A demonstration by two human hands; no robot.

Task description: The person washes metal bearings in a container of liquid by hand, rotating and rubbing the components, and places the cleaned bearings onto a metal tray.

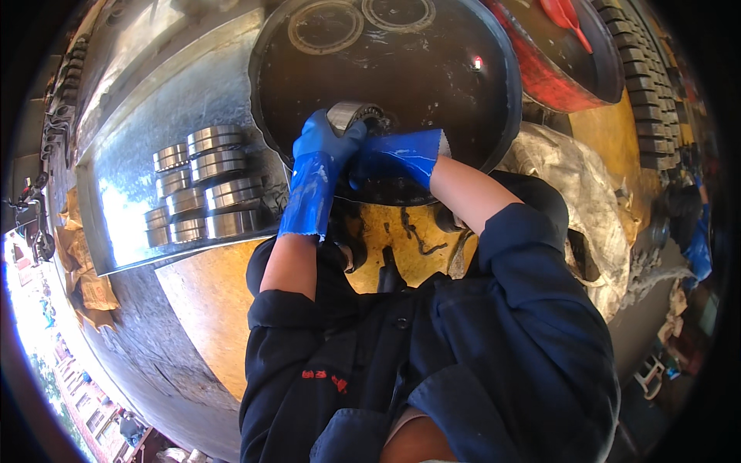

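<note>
Both of my hands wear long blue rubber gloves. With closed fingers, my left hand (326, 143) grips a shiny metal roller bearing (345, 116) from its left side. The bearing is tilted over a wide, round dark basin (258, 116) of brown liquid. My right hand (378, 154) is beside the bearing's lower right, its wrist bent inward. Its fingers are hidden, so its grip on the bearing does not show. Ripples and bubbles show around the bearing. Two large rings (324, 27) appear at the basin's far side.
Several clean bearings (216, 166) stand in stacks on a metal sheet (116, 224) at the left. A red tub (556, 85) holding a red scoop (567, 19) stands at the far right. Whitish sacking (571, 177) lies right of the basin; dark blocky parts (652, 100) line the right edge.
</note>
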